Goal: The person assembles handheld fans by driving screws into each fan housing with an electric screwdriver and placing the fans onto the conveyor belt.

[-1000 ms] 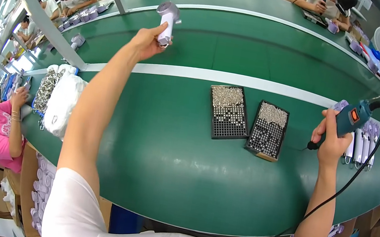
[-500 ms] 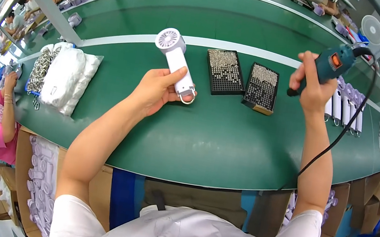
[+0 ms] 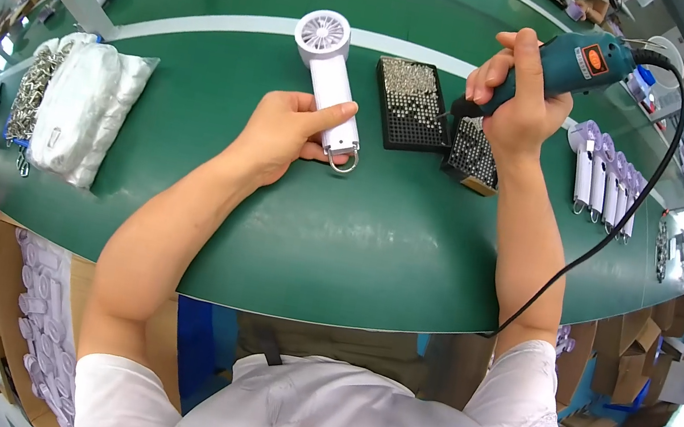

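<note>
My left hand (image 3: 292, 135) is closed around the lower handle of a white handheld fan (image 3: 333, 90). The fan's round grille points away from me, and a metal carabiner clip (image 3: 341, 162) sits at its near end. In my right hand (image 3: 526, 99) is a teal electric screwdriver (image 3: 566, 65), held tilted with its black nose to the lower left. The nose is over the gap between two black screw trays. The left tray (image 3: 416, 140) shows rows of small screws; the right tray (image 3: 473, 159) is partly hidden behind the tool and my hand.
A black cord (image 3: 592, 260) loops from the screwdriver down past my right forearm. Several finished-looking fans (image 3: 601, 180) stand in a row at right. At left lie a plastic bag (image 3: 87, 117) and a heap of metal clips (image 3: 36, 85). A carton of fans (image 3: 43, 326) is below the table edge.
My right hand has brought the screwdriver leftward, from right of the trays to over them. My left hand still holds the fan. The whole view has shifted slightly.
</note>
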The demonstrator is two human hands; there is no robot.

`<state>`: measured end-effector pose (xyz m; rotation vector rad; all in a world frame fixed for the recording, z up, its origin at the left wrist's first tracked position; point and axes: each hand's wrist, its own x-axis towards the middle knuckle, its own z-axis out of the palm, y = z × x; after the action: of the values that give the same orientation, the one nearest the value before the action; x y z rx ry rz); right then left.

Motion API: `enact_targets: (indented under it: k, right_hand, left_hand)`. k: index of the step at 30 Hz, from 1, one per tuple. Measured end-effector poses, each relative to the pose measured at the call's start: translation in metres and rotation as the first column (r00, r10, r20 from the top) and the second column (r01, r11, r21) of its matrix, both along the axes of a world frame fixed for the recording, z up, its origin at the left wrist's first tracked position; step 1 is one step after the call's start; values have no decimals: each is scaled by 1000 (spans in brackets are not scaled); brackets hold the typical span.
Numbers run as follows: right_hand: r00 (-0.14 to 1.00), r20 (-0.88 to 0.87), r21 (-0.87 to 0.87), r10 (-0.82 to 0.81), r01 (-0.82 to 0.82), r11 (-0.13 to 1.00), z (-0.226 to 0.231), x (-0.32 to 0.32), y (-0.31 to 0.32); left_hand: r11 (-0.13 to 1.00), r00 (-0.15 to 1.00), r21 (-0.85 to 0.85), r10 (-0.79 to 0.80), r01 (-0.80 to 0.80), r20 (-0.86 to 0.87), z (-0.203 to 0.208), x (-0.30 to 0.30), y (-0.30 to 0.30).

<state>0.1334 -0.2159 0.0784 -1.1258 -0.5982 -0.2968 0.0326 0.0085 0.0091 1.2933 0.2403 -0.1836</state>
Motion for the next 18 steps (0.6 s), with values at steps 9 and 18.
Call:
enact_targets:
  k: [9, 18]
  right_hand:
    - [1000, 12, -105, -21, 22, 994, -16, 9, -3]
    - [1000, -12, -83, 1, -2, 997, -22, 10, -1]
  left_hand:
    - [997, 1000, 72, -4, 4, -3, 2, 0, -2]
    - [996, 1000, 89, -6, 5, 9, 1, -1, -3]
